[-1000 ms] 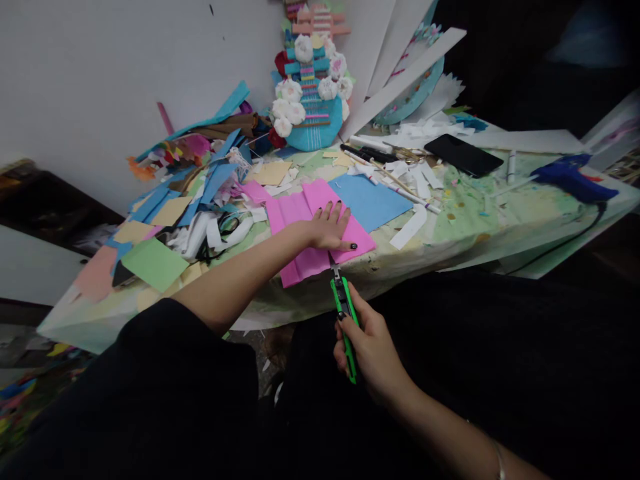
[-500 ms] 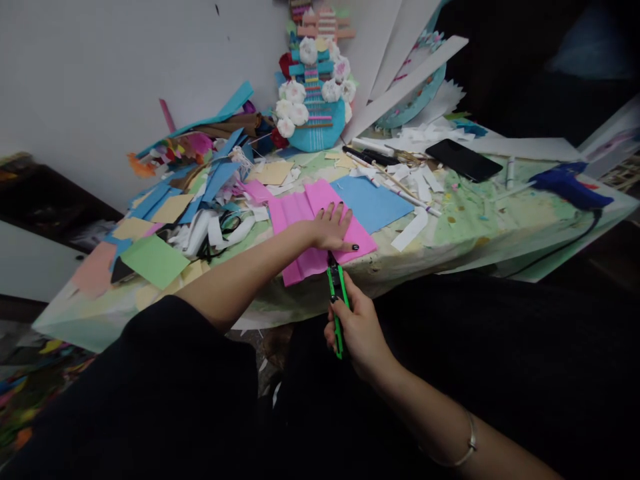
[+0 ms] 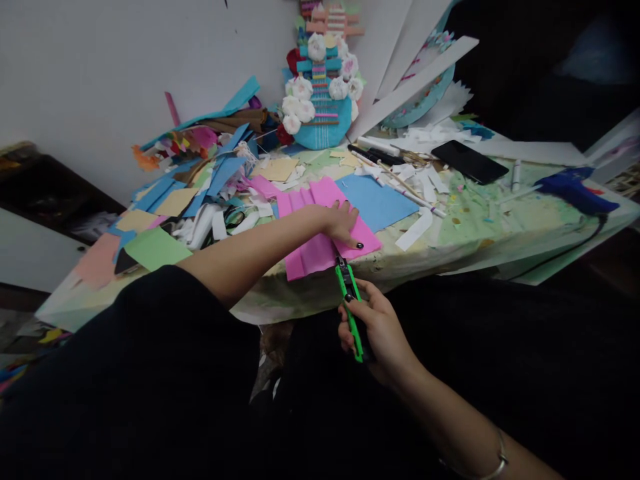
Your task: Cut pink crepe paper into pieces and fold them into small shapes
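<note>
My left hand (image 3: 343,225) lies flat with fingers spread on a creased pink paper sheet (image 3: 315,250) near the table's front edge. My right hand (image 3: 377,330) is closed round a green utility knife (image 3: 350,303). The knife's blade end sits at the front edge of the pink sheet, just below my left hand's fingertips. A blue paper sheet (image 3: 377,200) lies to the right of the pink one and touches it.
Paper scraps in blue, yellow, green and white pile up at the table's left (image 3: 190,200). A paper-flower model (image 3: 320,93) stands at the back. A black phone (image 3: 470,162), pens and a blue glue gun (image 3: 575,190) lie to the right. White boards lean on the wall.
My right hand pushed the knife up to the pink sheet's edge, then drew back slightly toward me. My left hand stayed pressed on the sheet. The view shifted a little.
</note>
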`<state>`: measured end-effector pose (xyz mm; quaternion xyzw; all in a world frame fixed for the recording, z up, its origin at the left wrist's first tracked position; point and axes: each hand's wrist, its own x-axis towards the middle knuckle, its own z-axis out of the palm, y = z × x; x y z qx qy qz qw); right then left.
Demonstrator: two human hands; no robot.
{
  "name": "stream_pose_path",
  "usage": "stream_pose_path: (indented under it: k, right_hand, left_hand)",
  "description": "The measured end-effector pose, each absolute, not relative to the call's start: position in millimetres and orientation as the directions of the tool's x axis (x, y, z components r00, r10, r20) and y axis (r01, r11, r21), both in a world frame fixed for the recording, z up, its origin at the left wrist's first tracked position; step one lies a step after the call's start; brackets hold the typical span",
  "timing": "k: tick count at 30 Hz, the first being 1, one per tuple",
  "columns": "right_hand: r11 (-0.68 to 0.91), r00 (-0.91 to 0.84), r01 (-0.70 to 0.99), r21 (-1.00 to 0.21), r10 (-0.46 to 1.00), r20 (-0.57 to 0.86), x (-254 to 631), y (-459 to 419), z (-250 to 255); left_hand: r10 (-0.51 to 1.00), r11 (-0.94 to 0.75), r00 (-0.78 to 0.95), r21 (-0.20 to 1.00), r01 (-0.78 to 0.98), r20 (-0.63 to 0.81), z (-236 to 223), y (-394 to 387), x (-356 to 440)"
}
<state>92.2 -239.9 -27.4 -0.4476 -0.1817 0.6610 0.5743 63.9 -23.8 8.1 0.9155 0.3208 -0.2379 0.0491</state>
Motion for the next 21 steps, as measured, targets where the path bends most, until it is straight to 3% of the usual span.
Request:
stream_pose_path:
  k: [7, 21]
  right_hand:
    - [-0.273, 0.101, -0.535, -0.800, 0.919, -0.382, 85.5, -233.9, -29.5]
    - [-0.325, 0.081, -0.537, -0.778, 0.899, -0.431, 76.5, -225.6, -31.9]
  left_hand:
    - [0.575, -0.781, 0.661, -0.082, 0.619, -0.482, 7.2, -19.5, 66.4]
    - [0.613, -0.759, 0.642, -0.117, 0.641, -0.460, 6.8, -20.5, 70.9]
